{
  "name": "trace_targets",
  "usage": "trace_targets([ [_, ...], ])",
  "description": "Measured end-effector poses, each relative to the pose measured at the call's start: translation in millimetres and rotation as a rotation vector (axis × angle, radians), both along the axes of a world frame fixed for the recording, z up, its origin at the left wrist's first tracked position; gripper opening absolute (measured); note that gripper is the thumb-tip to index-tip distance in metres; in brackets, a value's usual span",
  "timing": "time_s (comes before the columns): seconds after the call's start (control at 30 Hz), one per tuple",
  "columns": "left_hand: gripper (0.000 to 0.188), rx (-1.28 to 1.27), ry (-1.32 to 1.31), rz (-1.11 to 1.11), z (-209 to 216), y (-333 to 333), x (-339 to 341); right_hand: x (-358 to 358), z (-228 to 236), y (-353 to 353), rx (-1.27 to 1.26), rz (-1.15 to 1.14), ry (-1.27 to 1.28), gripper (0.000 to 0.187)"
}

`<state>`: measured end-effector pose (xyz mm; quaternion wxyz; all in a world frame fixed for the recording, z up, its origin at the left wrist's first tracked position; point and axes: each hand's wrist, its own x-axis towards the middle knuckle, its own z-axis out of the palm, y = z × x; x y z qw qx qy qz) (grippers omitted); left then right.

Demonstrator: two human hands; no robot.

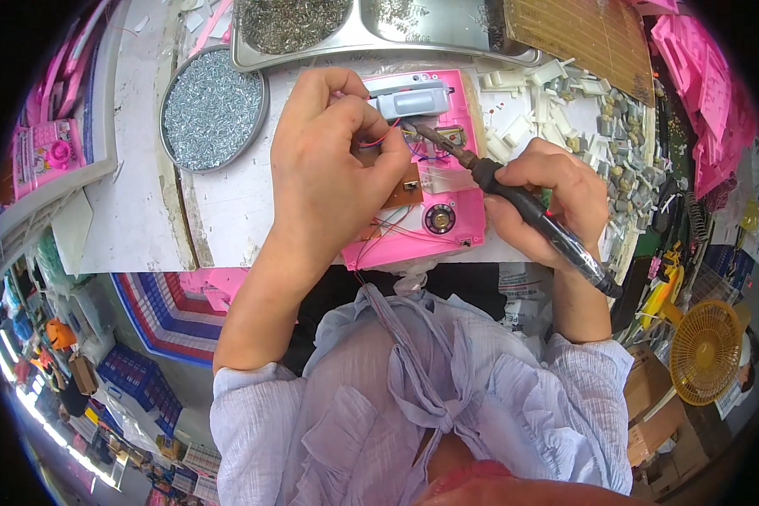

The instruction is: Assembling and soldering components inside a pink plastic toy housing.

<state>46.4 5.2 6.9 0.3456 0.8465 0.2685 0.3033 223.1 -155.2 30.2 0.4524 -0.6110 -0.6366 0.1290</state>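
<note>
A pink plastic toy housing (pixel 447 240) lies open on the table, its inside facing up. In it are a small round speaker (pixel 440 218), a brown circuit board (pixel 406 187), a pale grey plastic part (pixel 413 101) and several thin wires. My left hand (pixel 333 156) reaches over the housing's left side, thumb and fingers pinching a thin red wire (pixel 388 135). From the right, my right hand (pixel 557 198) grips the black handle of a soldering iron (pixel 523 202). Its metal tip points to the wires beside my left fingertips; whether it touches them I cannot tell.
A round metal tray of small silver screws (pixel 213 108) stands at left. Beyond the housing sits a steel tray (pixel 379 46) of small metal parts, with a brown board (pixel 578 38) beside it. White and grey plastic pieces (pixel 557 110) are heaped at right. A yellow fan (pixel 706 352) stands lower right.
</note>
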Motion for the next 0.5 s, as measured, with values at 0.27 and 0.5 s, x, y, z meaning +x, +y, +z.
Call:
trace_targets([
  [0.27, 0.011, 0.017, 0.035, -0.022, -0.8, 2.9, -2.5, -0.3, 0.1, 5.7, 0.015, 0.001, 0.037, 0.029],
  [0.5, 0.011, 0.04, 0.03, -0.012, -3.5, 1.3, -1.2, 0.0, 1.5, 6.3, 0.008, -0.008, 0.04, 0.028],
])
